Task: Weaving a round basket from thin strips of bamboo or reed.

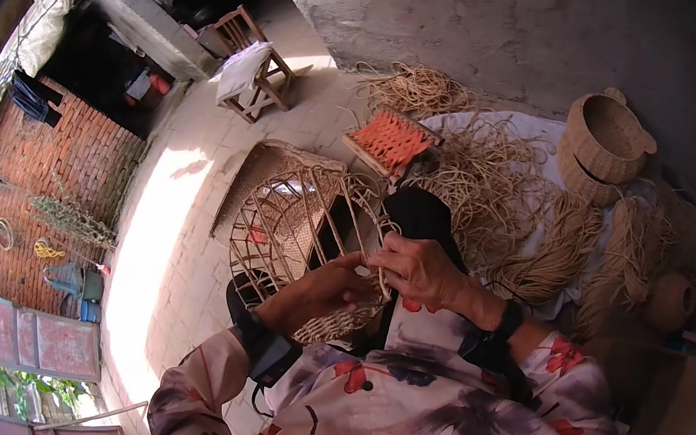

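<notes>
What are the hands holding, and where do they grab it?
Both hands grip a half-woven basket frame. The left hand holds its woven lower edge; the right hand pinches a strand at the rim beside it.

No packages, labels, signs or screens show anywhere in this courtyard.

A finished woven basket [605, 137] stands beyond loose fibre bundles [534, 236], near a wooden chair [255, 69]

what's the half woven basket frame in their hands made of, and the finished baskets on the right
The basket frame looks like thin bent cane or rattan: pale tan ribs with open gaps, matte, and a tighter woven band near both hands, left hand and right hand. The finished baskets seem to be woven natural fibre, straw-coloured and dull; the exact plant cannot be told.
</notes>
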The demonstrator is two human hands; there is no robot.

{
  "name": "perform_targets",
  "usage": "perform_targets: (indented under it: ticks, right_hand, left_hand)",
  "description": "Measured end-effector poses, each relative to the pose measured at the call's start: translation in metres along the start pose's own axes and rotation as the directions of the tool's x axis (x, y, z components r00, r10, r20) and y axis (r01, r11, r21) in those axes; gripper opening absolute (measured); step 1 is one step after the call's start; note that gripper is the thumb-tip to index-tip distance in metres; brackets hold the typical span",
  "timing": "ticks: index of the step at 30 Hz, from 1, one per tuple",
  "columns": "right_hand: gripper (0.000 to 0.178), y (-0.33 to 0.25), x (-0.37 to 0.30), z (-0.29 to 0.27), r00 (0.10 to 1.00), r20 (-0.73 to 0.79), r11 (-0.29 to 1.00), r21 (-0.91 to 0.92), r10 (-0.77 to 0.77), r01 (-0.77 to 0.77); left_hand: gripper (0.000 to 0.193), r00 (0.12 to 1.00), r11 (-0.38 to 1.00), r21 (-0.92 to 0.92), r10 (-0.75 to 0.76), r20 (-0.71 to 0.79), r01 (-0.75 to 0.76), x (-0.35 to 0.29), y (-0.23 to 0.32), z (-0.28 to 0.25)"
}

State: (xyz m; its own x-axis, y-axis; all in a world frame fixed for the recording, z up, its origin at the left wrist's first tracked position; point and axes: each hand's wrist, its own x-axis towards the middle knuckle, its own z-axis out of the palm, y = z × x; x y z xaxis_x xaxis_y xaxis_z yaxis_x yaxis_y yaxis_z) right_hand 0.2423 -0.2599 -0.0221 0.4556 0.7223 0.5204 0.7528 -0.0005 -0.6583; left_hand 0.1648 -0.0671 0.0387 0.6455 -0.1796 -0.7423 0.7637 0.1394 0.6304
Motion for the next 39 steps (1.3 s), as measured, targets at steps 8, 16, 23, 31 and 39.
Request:
perform_targets:
  ticks: [8, 16, 23, 31, 39]
  right_hand:
    - [0.011, 0.007, -0.015, 0.002, 0.982, -0.129, 0.99, -0.008, 0.138, -0.14]
    - [0.015, 0.016, -0.024, 0.001, 0.97, -0.173, 0.984, -0.028, 0.168, -0.175]
    - [0.017, 0.014, -0.02, 0.009, 0.935, -0.263, 0.952, -0.127, 0.237, -0.277]
    - [0.01, 0.007, -0.013, 0.016, 0.932, -0.235, 0.922, -0.209, 0.276, -0.325]
    - [0.01, 0.017, -0.014, 0.038, 0.96, -0.248, 0.932, -0.297, 0.134, -0.207]
  left_hand:
    - [0.026, 0.992, 0.952, 0.279, 0.129, -0.002, -0.123, -0.007, 0.004, 0.001]
    - [0.009, 0.438, -0.014, 0.98, 0.893, 0.102, -0.2, -0.006, -0.005, 0.002]
    - [0.004, 0.485, -0.077, 0.977, 0.858, 0.167, -0.2, 0.01, -0.005, 0.013]
    - [0.004, 0.503, -0.136, 0.964, 0.832, 0.235, -0.227, 0.011, 0.005, 0.013]
    - [0.019, 0.449, -0.097, 0.96, 0.868, 0.211, -0.263, 0.024, 0.008, 0.007]
